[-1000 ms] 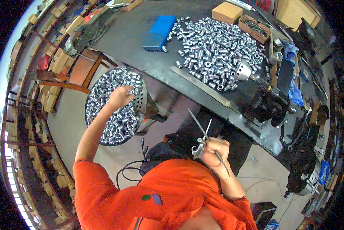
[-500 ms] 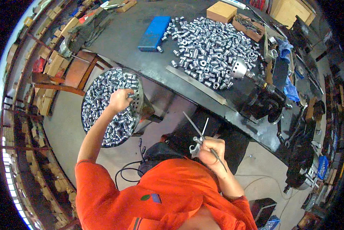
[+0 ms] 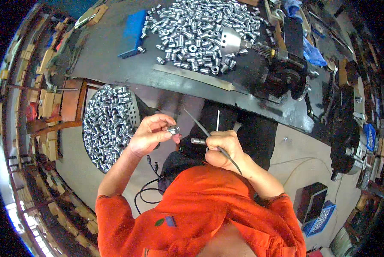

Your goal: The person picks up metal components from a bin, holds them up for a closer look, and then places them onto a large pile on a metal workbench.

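Between the fingertips of my left hand (image 3: 147, 137) is a small shiny metal bushing (image 3: 173, 129), its round end turned right. My right hand (image 3: 226, 147) is closed around a thin dark file (image 3: 195, 121) whose tip points up and left. From the same fist a short metal cylinder (image 3: 197, 140) sticks out toward the bushing, a small gap apart; its kind is unclear. A pale thin rod (image 3: 218, 120) shows just above that fist. Left of my left hand, a round perforated metal tray (image 3: 134, 112) holds a heap of similar metal bushings (image 3: 107, 128).
On the dark workbench (image 3: 102, 43) lies a large pile of bushings (image 3: 200, 34), beside a blue block (image 3: 132, 34). A flat metal bar (image 3: 194, 77) lies along the near edge. A machine with a perforated metal cone (image 3: 231, 40) stands at right. A wooden chair (image 3: 71, 100) is behind the tray.
My left hand has left the tray and come right with a bushing, close to my right hand. The metal cylinder in my right hand now points left. The view has shifted.
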Available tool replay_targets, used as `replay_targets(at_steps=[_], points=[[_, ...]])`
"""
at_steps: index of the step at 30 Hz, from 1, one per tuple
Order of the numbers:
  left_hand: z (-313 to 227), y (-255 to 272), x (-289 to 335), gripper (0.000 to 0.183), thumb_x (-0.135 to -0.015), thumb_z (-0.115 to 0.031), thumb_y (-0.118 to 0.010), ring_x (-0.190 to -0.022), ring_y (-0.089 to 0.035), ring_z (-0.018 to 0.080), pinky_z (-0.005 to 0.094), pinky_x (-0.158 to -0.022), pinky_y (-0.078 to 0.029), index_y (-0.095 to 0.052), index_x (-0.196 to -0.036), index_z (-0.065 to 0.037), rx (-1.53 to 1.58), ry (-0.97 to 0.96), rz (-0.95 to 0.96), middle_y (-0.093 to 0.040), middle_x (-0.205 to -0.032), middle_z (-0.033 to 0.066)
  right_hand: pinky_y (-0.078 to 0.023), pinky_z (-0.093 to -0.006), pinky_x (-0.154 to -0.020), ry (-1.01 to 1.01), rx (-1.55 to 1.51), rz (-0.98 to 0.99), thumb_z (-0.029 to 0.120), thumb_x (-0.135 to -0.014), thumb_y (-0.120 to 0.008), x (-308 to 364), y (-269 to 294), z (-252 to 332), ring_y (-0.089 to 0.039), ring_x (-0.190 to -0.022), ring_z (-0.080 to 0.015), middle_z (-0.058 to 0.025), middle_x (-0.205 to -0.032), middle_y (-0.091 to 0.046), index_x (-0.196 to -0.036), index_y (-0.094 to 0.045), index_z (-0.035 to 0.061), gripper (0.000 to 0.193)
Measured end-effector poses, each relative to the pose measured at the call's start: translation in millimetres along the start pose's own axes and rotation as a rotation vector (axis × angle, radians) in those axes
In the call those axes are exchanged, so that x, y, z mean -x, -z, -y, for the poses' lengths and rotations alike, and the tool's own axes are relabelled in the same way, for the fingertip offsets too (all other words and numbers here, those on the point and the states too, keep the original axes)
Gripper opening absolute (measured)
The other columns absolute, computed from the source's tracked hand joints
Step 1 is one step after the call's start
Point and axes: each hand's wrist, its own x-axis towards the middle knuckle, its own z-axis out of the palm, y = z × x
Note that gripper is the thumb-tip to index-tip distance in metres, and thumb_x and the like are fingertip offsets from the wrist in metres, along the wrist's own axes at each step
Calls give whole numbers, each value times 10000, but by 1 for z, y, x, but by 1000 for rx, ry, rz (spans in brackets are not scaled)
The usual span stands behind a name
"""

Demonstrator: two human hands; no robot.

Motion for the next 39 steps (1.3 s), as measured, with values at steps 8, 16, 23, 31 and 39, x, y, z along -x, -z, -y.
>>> replay_targets(at_steps=[8,16,23,31,39], points=[[11,-16,-7,289,-909,-182,-548,-647,-629,243,392,-745,-528,-573,-1059,64,348,76,7,-631,-768,139,-346,-390,-443,27,13,-23,119,-569,-667,-13,0,-5,-496,-512,-331,-109,-520,-429,-585,-410,63,264],[-19,-34,-14,147,-825,-60,-637,-645,-609,186,286,-612,-505,-632,-924,49,-615,-37,-10,-631,-773,96,-446,-470,-520,-90,239,29,116,-590,-649,-15,-6,-1,-568,-567,-361,-165,-587,-542,-598,-502,58,157],[-22,-39,-22,213,-763,-32,-686,-845,-610,159,297,-739,-486,-628,-964,10,-866,-223,96,-648,-923,88,-421,-433,-495,-92,101,-50,111,-607,-645,-11,-9,-8,-552,-534,-346,-155,-571,-518,-616,-503,44,157],[-23,-23,-28,176,-708,-23,-671,-619,-561,117,246,-568,-451,-617,-876,-18,-1033,-262,-232,-583,-740,49,-259,-359,-424,-61,-110,-73,107,-637,-626,4,8,-9,-383,-434,-224,-104,-516,-336,-561,-326,46,315],[-11,-8,-30,234,-617,-37,-678,-601,-574,282,375,-530,-454,-619,-842,-57,-1406,-432,-233,-519,-690,93,-244,-371,-418,119,-188,20,148,-651,-595,4,14,28,-367,-433,-249,-77,-530,-309,-554,-314,46,314]])
